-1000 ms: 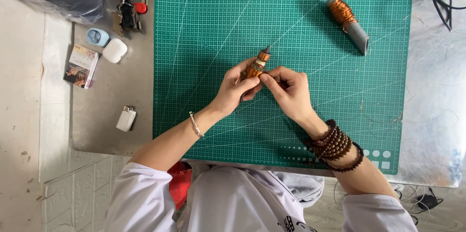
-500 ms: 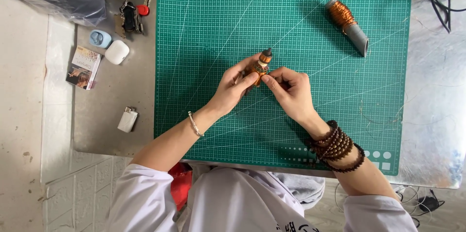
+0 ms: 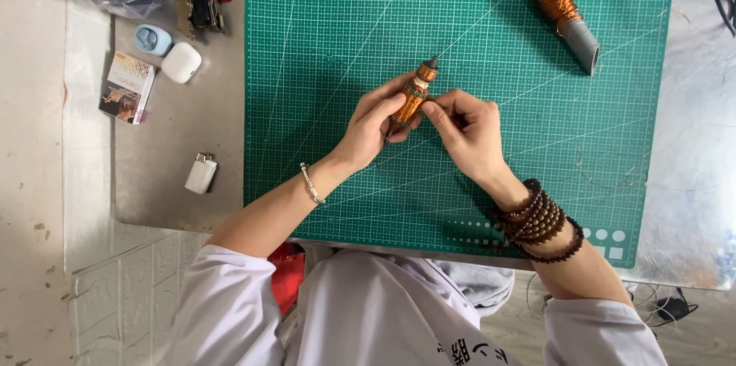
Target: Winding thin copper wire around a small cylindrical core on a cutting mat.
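**A:** What do I have in the hands?

**B:** I see my left hand [image 3: 373, 130] wrapped around a small copper-wound motor armature [image 3: 412, 98], fingers closed on its lower body. It sits tilted, its shaft end pointing up and to the right, above the middle of the green cutting mat [image 3: 322, 67].

**A:** And the right?

**B:** My right hand [image 3: 468, 132] is pressed up against the armature from the other side, thumb and forefinger pinched together at its windings. Whether they grip a strand of wire I cannot tell; it is too fine to see. The two hands are together, touching at the part.

**A:** What lies around?

**B:** A spool of copper wire [image 3: 566, 15] lies on the mat's upper right, well apart from the hands. Off the mat to the left, on the metal table [image 3: 176, 144]: a bunch of keys [image 3: 201, 6], a white earbud case [image 3: 182, 62], a small printed box [image 3: 127, 87] and a lighter [image 3: 201, 173].
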